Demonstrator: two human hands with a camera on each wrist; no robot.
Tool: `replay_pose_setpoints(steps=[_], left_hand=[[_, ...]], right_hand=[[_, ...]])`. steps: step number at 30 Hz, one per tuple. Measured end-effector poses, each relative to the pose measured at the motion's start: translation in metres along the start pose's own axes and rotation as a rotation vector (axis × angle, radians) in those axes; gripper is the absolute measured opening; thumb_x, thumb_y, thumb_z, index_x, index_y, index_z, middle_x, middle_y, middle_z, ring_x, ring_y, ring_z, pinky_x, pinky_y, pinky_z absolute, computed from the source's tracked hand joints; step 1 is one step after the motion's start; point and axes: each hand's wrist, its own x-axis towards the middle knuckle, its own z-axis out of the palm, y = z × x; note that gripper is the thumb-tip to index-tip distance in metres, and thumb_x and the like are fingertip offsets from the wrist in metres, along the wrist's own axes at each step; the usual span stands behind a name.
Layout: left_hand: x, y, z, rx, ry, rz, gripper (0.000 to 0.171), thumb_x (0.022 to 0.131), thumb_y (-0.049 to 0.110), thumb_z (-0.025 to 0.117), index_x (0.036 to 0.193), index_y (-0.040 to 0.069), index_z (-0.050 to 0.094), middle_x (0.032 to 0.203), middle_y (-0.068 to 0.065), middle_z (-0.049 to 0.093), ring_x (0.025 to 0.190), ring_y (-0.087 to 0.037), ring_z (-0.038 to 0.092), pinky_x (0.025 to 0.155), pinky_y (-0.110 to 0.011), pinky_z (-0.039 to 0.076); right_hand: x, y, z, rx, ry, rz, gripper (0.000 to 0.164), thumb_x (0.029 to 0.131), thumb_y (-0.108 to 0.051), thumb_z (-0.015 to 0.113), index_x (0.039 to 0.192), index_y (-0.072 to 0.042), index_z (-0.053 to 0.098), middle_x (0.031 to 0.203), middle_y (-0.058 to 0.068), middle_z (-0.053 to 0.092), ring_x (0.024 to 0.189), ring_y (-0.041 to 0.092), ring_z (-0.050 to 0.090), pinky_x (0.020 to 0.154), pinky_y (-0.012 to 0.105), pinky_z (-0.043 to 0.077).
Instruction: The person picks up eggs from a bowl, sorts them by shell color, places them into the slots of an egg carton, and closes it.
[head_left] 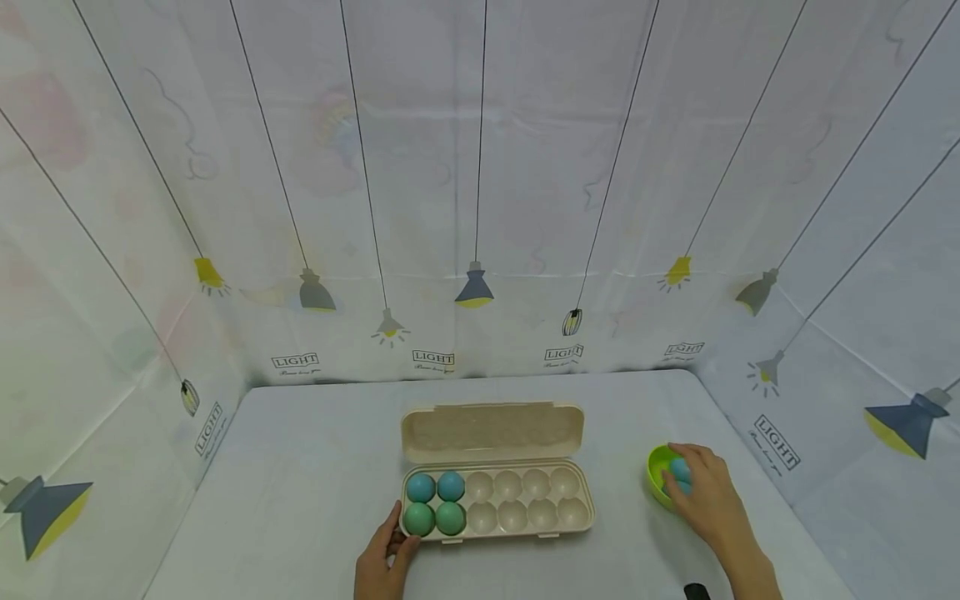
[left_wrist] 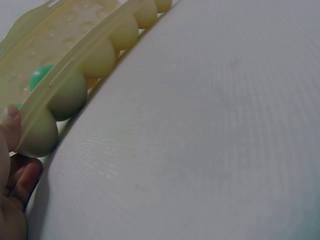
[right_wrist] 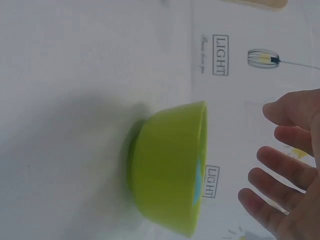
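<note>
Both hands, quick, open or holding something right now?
Left hand: closed, gripping the egg carton at its near-left corner.
Right hand: open, holding nothing, above the green bowl.

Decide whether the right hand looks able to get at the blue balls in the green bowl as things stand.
Probably yes: the right hand is open above the green bowl, whose top is uncovered, and nothing visible stands between its fingers and the blue balls.

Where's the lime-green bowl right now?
In the head view, the lime-green bowl is on the right side of the white table, right of the open egg carton, under the right hand.
</note>
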Motion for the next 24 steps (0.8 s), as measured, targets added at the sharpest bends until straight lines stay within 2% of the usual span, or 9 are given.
replay_pose_setpoints(steps=[7,11,17,24], left_hand=[[0.0,0.0,0.001,0.006,0.012,-0.006,0.062,0.093,0.035,0.071,0.146,0.01,0.052,0.099,0.004,0.066,0.082,0.004,0.059,0.074,-0.019,0.055],[0.0,-0.001,0.001,0.023,0.017,0.006,0.061,0.093,0.035,0.071,0.146,0.01,0.052,0.099,0.005,0.066,0.082,0.005,0.059,0.073,-0.019,0.055],[0.001,-0.001,0.001,-0.001,-0.007,-0.023,0.063,0.093,0.035,0.072,0.148,0.012,0.05,0.099,0.005,0.065,0.083,0.003,0.06,0.075,-0.019,0.055],[0.0,-0.004,0.003,0.022,0.013,0.009,0.063,0.093,0.04,0.069,0.146,0.011,0.051,0.098,0.005,0.065,0.082,0.004,0.059,0.073,-0.019,0.055]], right_hand=[[-0.001,0.029,0.007,-0.007,-0.13,0.067,0.053,0.09,-0.011,0.065,0.137,0.008,0.048,0.131,0.032,0.05,0.12,0.051,0.045,0.1,0.067,0.04],[-0.002,0.038,0.009,-0.005,-0.19,0.083,0.055,0.09,-0.009,0.065,0.137,0.013,0.045,0.125,0.033,0.053,0.116,0.051,0.049,0.099,0.066,0.042],[0.002,0.038,0.009,-0.004,-0.226,0.048,0.042,0.088,-0.006,0.069,0.125,0.009,0.058,0.114,0.026,0.061,0.108,0.045,0.058,0.096,0.062,0.047],[0.009,0.036,0.002,-0.012,-0.385,0.066,0.03,0.087,-0.009,0.073,0.115,0.002,0.067,0.114,0.024,0.062,0.111,0.049,0.057,0.096,0.065,0.045]])
